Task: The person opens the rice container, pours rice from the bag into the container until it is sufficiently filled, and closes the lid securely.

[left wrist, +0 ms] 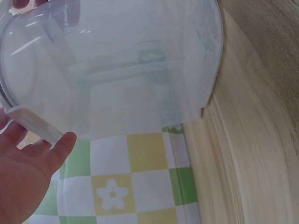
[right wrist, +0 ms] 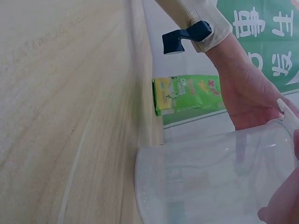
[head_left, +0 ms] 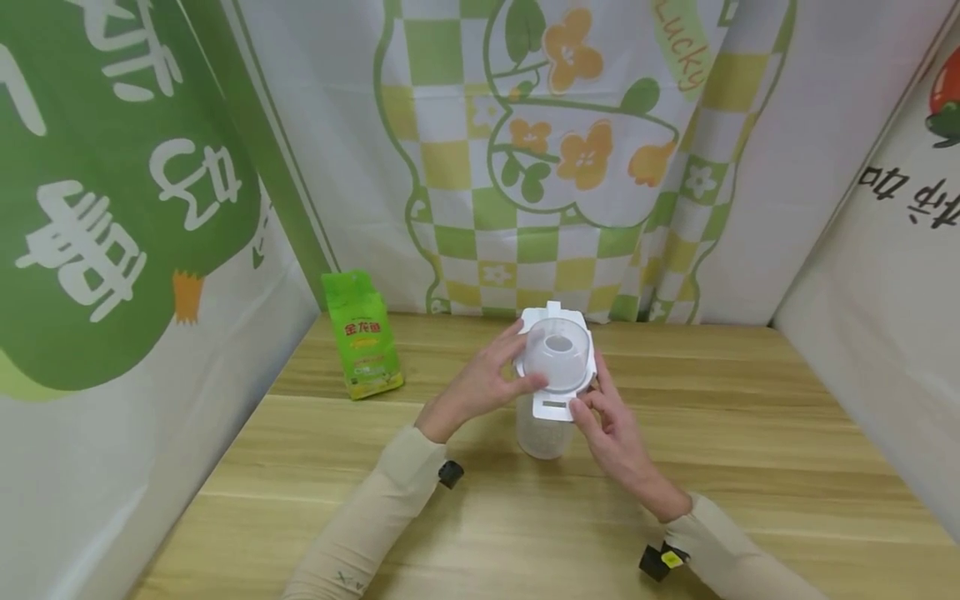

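While my left fingers and right fingers grip white lid atop clear jar, toward tabletop's back edge, uneven push could tip jar.

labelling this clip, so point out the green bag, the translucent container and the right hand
Green bag (head_left: pixel 365 340): head view, middle of its printed front.
Translucent container (right wrist: pixel 210 172): right wrist view, its side wall.
Right hand (head_left: pixel 624 442): head view, middle of the hand.
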`<control>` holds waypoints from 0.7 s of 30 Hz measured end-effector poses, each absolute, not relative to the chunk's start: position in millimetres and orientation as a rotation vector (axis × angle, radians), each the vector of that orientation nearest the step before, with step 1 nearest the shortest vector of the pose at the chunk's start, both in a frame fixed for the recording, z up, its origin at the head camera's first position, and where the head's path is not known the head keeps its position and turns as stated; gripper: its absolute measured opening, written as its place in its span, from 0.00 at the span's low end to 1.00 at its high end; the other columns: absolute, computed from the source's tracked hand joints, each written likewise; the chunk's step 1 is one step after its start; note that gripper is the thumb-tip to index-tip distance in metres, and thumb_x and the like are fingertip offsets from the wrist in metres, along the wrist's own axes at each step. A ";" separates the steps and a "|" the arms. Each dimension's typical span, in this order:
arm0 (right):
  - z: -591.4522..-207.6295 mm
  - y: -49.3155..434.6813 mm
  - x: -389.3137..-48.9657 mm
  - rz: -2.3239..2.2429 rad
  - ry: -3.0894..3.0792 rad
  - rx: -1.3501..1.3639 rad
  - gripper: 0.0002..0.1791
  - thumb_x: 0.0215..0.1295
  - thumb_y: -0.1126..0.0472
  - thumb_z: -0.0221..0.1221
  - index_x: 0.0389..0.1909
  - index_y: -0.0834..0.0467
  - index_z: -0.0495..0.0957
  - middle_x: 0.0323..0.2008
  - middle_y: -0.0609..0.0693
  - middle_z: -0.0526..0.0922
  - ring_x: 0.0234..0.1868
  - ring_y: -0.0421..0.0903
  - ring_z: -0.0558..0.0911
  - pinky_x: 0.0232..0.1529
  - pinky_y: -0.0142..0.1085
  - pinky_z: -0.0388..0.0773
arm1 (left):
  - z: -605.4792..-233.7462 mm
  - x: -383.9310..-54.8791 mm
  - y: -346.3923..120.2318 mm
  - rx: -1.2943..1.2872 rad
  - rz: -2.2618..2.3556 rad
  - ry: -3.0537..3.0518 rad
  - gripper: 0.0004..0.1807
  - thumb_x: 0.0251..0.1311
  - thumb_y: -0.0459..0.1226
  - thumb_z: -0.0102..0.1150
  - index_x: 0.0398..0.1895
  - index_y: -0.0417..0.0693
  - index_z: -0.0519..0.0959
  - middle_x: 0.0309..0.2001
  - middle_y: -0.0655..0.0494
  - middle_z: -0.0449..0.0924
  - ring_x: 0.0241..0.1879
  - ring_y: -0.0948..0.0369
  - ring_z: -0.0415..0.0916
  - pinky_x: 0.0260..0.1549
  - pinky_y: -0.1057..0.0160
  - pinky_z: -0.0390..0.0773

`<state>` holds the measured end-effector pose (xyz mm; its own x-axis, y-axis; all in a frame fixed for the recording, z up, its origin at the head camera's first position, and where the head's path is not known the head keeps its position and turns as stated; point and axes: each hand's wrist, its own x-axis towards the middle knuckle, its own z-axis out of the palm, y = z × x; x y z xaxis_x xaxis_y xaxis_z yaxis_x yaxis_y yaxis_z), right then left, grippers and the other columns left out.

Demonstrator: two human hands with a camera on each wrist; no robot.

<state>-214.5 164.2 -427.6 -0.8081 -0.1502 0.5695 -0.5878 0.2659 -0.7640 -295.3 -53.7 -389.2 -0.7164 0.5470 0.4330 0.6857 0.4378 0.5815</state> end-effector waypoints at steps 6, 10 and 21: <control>-426.2 163.4 -212.7 1.637 -2.155 0.650 0.11 0.71 0.70 0.52 0.28 0.61 0.76 0.78 0.61 0.42 0.77 0.66 0.45 0.68 0.64 0.52 | -389.7 -293.8 -52.4 -1.096 -1.154 -2.518 0.52 0.50 0.77 0.41 0.72 0.56 0.64 0.76 0.49 0.57 0.78 0.51 0.47 0.69 0.38 0.57; -422.5 163.2 -210.6 1.632 -2.197 0.631 0.11 0.72 0.67 0.52 0.27 0.60 0.76 0.78 0.61 0.43 0.77 0.67 0.46 0.67 0.63 0.55 | -391.2 -292.1 -53.6 -1.101 -1.164 -2.501 0.51 0.52 0.77 0.40 0.72 0.55 0.64 0.76 0.47 0.57 0.78 0.49 0.46 0.69 0.36 0.56; -416.2 169.5 -211.0 1.687 -2.232 0.619 0.08 0.72 0.66 0.54 0.31 0.61 0.76 0.78 0.57 0.47 0.76 0.63 0.52 0.69 0.43 0.64 | -393.5 -290.8 -58.0 -1.156 -1.137 -2.450 0.51 0.58 0.74 0.36 0.72 0.48 0.63 0.78 0.44 0.49 0.77 0.47 0.47 0.70 0.41 0.57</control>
